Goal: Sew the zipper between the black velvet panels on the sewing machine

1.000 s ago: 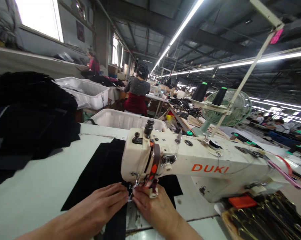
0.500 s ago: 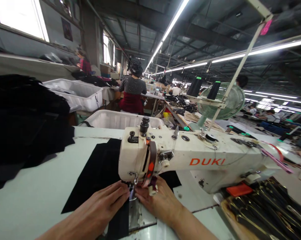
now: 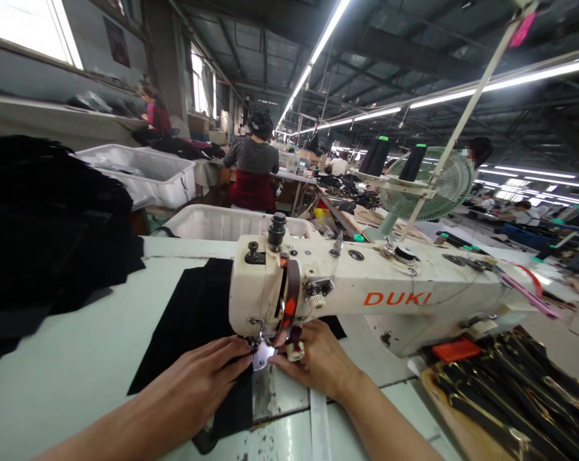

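Note:
The white sewing machine (image 3: 347,275) stands before me, its needle area lit over a metal plate (image 3: 263,390). A flat piece of black fabric (image 3: 174,339) lies under the machine head, and a corner of black cloth shows behind the machine arm. My left hand (image 3: 212,368) rests on the fabric, fingers stretched flat, with the tips just left of the needle. On the needle's other side is my right hand (image 3: 321,362), its thumb pointing toward the needle and its fingers apart, partly hidden behind a small white block (image 3: 295,350). I see nothing held in it.
A tall stack of black cloth (image 3: 54,243) stands on the left. Behind the machine are white plastic bins (image 3: 212,221), thread cones (image 3: 376,157) and a green fan (image 3: 436,186). A wooden tray (image 3: 433,397) of black straps sits at right. A co-worker (image 3: 255,160) sits ahead.
My right hand has shifted slightly right, away from the needle, and the lit gap there is wider. My left hand stays on the fabric, whose near-left corner sits slightly further right and up.

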Motion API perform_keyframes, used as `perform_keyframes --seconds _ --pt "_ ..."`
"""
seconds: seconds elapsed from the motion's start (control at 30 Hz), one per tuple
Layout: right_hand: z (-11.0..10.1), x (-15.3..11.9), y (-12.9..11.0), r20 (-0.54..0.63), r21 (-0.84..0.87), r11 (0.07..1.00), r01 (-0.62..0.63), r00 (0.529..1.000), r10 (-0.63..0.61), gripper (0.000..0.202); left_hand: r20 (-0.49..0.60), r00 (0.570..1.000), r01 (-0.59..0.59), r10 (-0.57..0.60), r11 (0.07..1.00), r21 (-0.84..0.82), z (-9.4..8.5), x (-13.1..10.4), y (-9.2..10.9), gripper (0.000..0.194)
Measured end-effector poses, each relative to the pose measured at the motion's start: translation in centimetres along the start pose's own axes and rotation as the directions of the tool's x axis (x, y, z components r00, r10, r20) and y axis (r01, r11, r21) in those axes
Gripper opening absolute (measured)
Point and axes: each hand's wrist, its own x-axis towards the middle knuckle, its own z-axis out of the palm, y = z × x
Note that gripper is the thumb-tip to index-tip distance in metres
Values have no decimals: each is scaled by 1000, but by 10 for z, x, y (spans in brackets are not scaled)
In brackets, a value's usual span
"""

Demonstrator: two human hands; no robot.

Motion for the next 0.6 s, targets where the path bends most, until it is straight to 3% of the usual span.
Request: perform_keyframes --seconds 0.07,0.13,0.23,0.33,0.47,0.6 --pt "-1 0 1 13 14 1000 13 1000 -13 21 28 994 107 -104 984 -140 -4 -1 -8 32" --pt "-1 0 2 30 21 999 25 999 -26 19 54 979 205 -198 955 -215 -7 2 -18 34" --pt "0 0 2 55 13 999 30 998 -31 16 75 969 244 -235 958 -153 -7 12 -34 37" --pt "0 1 3 64 -6 1000 12 998 -12 15 125 967 228 -222 973 -34 -2 19 -38 33" --pt "-7 -1 1 50 -10 999 -46 998 47 2 117 926 336 -359 925 176 -1 1 -13 39" --pt "-20 -24 -25 -4 28 977 -210 978 210 7 107 899 379 -424 878 293 -15 -52 37 50"
